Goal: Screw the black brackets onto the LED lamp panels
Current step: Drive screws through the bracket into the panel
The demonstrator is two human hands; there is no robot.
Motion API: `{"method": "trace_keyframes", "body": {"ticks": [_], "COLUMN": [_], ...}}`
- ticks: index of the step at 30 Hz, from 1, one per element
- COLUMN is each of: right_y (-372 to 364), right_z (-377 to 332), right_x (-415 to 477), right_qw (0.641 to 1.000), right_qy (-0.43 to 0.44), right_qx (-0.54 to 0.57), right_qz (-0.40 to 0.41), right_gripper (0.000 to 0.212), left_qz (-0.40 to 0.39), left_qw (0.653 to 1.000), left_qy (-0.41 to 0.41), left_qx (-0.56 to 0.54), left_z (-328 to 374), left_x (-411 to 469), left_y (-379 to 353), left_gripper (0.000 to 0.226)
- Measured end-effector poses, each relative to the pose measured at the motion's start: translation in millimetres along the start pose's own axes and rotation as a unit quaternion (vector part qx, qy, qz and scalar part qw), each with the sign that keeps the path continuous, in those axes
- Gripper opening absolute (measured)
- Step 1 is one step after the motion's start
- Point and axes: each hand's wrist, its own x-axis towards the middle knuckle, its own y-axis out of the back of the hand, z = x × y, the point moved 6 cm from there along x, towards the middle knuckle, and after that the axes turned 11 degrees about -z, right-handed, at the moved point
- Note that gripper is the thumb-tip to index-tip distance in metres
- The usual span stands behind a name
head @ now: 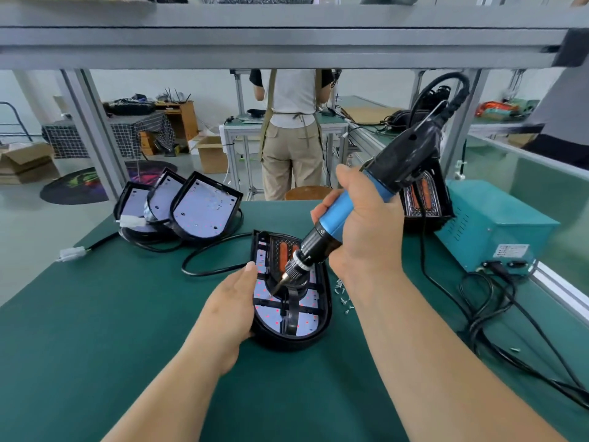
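Observation:
An LED lamp panel (322, 323) in a black housing lies on the green mat in front of me, with a black bracket (291, 309) laid across its white board. My left hand (234, 306) holds the panel's left edge, thumb along the rim. My right hand (363, 231) grips a blue and black electric screwdriver (331, 228), tilted, its bit tip touching the bracket's left arm. Loose screws (343, 296) lie just right of the panel.
Three more lamp panels (204, 208) lean in a row at the back left, cables and white connectors (71, 252) trailing. A finished panel (424, 199) stands behind my right hand. A teal power supply box (497, 228) and black cords sit right. A person stands beyond the bench.

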Motion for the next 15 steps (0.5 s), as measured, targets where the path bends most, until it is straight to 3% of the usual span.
{"method": "trace_keyframes", "body": {"ticks": [5, 15], "right_y": [0, -13], "right_z": [3, 1], "right_x": [-2, -8], "right_qw": [1.000, 0.998], "right_qy": [-0.001, 0.003], "right_qx": [0.001, -0.038], "right_qz": [0.000, -0.044], "right_gripper": [0.026, 0.019], "left_qz": [0.063, 0.076], "left_qw": [0.997, 0.994], "left_qy": [-0.042, -0.078], "left_qx": [0.013, -0.017], "left_z": [5, 8], "left_x": [-3, -5], "left_y": [0, -5], "left_gripper": [0.046, 0.048]}}
